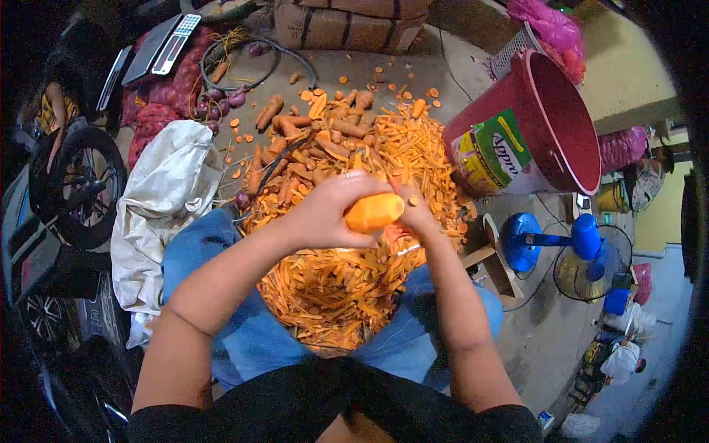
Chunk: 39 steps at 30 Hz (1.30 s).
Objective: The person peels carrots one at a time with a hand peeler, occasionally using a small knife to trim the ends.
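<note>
My left hand [329, 210] is wrapped round a thick peeled carrot [375, 213], bright orange, with its cut end facing right. Close beside that end, my right hand [415, 214] is closed; a bit of red or orange shows at its fingers, too small to name. Between my legs and under both hands lies a heap of carrot peelings [325, 295]. Whole unpeeled carrots [343, 129] are piled beyond my left hand. Peeled, sliced-looking pieces [421, 148] spread at the right of that pile.
A tilted red bucket [517, 118] stands at the right, with a blue fan [583, 247] below it. At the left are a white sack [159, 214], red net bags [173, 88], a scale [159, 52] and a motorcycle wheel [88, 184]. Cardboard boxes [351, 26] stand behind.
</note>
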Available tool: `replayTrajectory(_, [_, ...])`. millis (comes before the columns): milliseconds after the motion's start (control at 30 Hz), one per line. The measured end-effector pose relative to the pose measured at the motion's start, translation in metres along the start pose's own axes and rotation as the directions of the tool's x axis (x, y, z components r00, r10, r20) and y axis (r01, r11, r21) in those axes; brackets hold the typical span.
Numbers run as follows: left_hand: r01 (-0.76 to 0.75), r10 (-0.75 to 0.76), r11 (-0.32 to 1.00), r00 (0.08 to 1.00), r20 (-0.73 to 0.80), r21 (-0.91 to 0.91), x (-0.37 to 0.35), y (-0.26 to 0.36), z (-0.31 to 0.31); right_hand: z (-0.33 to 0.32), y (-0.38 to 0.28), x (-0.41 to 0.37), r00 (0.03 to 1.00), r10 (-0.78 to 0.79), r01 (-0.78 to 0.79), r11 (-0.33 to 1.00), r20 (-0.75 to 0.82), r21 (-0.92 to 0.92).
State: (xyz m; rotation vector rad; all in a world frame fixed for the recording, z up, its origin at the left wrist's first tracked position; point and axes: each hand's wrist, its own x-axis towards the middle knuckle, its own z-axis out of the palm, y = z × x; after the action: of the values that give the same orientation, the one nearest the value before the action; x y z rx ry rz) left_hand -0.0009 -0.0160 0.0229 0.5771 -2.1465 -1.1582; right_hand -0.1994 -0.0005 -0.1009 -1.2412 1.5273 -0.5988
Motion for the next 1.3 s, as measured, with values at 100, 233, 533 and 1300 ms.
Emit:
replayTrajectory(100, [-0.059,0.056,0.995,0.998,-0.043,-0.079,0.004,-0.007,0.007,0.024,-0.061,-0.034,0.957,-0.197,0.194,0.980,0.211,0.038])
replayTrajectory(233, [-0.065,0.064,0.998,0.997,-0.047,-0.013,0.004,-0.005,0.010,0.038,-0.084,-0.042,0.908,-0.255,-0.049,0.722,0.332,0.690])
replayTrajectory(533, [0.290,-0.271,0.948,0.951,-0.147,0.129,-0.006,-0.029,-0.006,0.012,-0.055,0.003,0.984,-0.020,0.128,0.772,-0.178,0.622])
replayTrajectory(1300, [0.364,-0.360,0.928,0.931,-0.064,0.078,0.003,-0.033,-0.012,0.001,-0.087,-0.031,0.895,-0.408,0.263,0.807,-0.177,-0.529])
